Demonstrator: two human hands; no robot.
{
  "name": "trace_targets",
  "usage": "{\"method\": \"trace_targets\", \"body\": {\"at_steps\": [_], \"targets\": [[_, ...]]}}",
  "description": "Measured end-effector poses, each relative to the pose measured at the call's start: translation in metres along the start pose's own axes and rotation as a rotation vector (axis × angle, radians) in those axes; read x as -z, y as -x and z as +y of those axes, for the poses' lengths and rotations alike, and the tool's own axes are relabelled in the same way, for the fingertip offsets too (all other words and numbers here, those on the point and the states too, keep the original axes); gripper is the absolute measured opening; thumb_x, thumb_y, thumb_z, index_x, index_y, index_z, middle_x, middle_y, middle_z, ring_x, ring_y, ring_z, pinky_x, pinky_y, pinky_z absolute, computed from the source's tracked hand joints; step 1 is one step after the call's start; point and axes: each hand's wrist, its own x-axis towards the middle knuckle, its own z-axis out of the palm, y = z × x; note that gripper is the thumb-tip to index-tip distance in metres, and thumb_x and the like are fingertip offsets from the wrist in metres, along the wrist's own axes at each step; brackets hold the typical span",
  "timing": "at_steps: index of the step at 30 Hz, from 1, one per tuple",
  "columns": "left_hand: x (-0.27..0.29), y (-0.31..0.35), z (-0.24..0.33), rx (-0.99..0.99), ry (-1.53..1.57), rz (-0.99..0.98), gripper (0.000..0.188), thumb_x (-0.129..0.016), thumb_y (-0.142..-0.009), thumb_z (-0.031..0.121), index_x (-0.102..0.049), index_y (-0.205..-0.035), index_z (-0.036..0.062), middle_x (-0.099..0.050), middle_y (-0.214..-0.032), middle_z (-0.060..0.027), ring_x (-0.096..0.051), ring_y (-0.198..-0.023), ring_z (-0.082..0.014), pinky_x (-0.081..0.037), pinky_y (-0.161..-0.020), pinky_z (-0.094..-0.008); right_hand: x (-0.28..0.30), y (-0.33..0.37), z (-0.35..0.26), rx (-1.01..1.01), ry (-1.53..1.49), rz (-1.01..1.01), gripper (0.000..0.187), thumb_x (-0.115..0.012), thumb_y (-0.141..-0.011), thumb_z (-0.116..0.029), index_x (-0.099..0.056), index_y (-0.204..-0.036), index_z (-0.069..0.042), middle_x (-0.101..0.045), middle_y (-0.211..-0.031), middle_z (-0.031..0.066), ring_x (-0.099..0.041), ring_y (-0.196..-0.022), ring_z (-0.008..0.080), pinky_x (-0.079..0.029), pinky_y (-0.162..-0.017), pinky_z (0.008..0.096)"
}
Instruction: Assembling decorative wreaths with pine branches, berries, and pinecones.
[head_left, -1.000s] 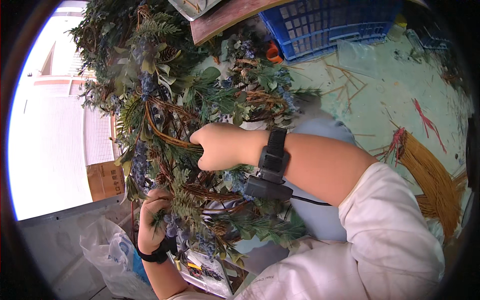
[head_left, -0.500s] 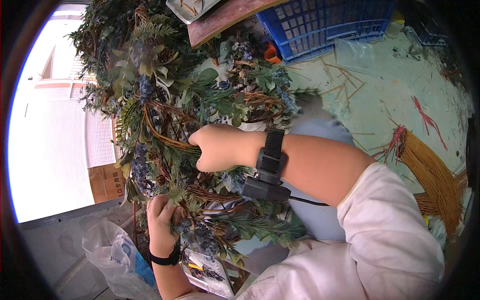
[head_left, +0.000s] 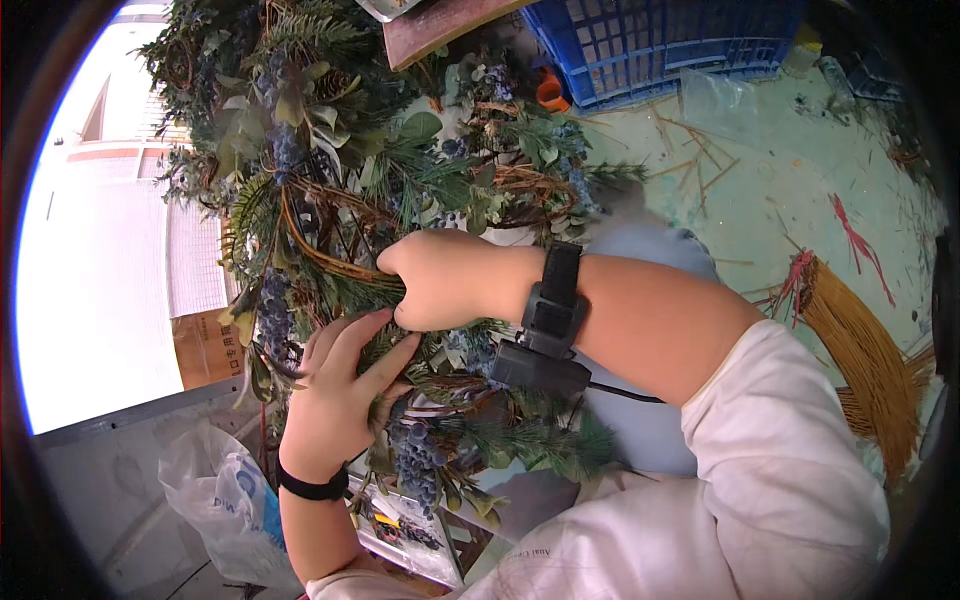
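Note:
A large wreath of brown twigs, artificial greenery and clusters of blue berries fills the space before me. My right hand is closed on the middle of the wreath, next to a bundle of bent twigs; its fingertips are hidden beneath. Just nearer and to the left, my left hand reaches over the foliage with its fingers stretched apart. Its fingertips come close to my right hand, and leaves partly cover the thumb side. Pine sprigs stick out at the near right of the wreath.
More greenery stands behind at the far left. A wooden board and a blue crate are at the back. Loose twigs and a tied bundle of brown sticks lie on the floor at right. A plastic bag sits near left.
My left hand has moved up and to the right across the wreath, and its fingers have spread from a pinch. My right hand keeps its place on the wreath. The view has shifted slightly.

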Motion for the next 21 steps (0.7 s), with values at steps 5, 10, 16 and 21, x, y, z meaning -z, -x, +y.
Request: {"method": "trace_targets", "body": {"at_steps": [5,10,16,21], "targets": [[0.008,-0.019,0.009,-0.258,-0.324,0.015,0.044,-0.061,-0.067,0.018,-0.059,-0.110,0.0204,-0.052,-0.107,-0.0073,-0.051,-0.097,-0.0246,-0.043,-0.077,-0.0376,0.004,0.001,0.002,0.003,-0.007,-0.002,0.027,-0.060,-0.061,-0.016,-0.057,-0.082,0.002,-0.060,-0.076,0.0200,-0.059,-0.077,0.0364,-0.046,-0.066,0.0420],[0.000,-0.024,0.011,-0.412,-0.285,-0.027,0.021,-0.055,-0.068,0.017,-0.058,-0.087,0.0102,-0.052,-0.076,-0.0023,-0.051,-0.079,-0.0183,-0.039,-0.068,-0.0325,0.001,-0.003,0.003,0.009,0.009,-0.015,0.027,-0.059,-0.062,-0.016,-0.057,-0.081,0.002,-0.060,-0.075,0.0205,-0.059,-0.076,0.0370,-0.046,-0.066,0.0420],[-0.004,-0.029,0.012,-0.142,-0.227,-0.300,0.030,-0.068,-0.061,0.032,-0.058,-0.075,0.0076,-0.055,-0.067,-0.0068,-0.053,-0.075,-0.0235,-0.037,-0.075,-0.0363,-0.006,0.000,0.001,0.003,-0.029,0.029,0.028,-0.059,-0.061,-0.018,-0.057,-0.079,0.003,-0.060,-0.075,0.0206,-0.059,-0.075,0.0375,-0.045,-0.066,0.0427],[-0.002,-0.023,0.021,-0.041,-0.199,-0.364,0.034,-0.070,-0.058,0.038,-0.061,-0.074,0.0086,-0.056,-0.065,-0.0076,-0.054,-0.077,-0.0256,-0.037,-0.075,-0.0392,-0.007,0.000,0.000,0.040,-0.027,0.013,0.033,-0.061,-0.062,-0.020,-0.059,-0.086,0.003,-0.061,-0.077,0.0207,-0.059,-0.078,0.0374,-0.046,-0.068,0.0420]]}}
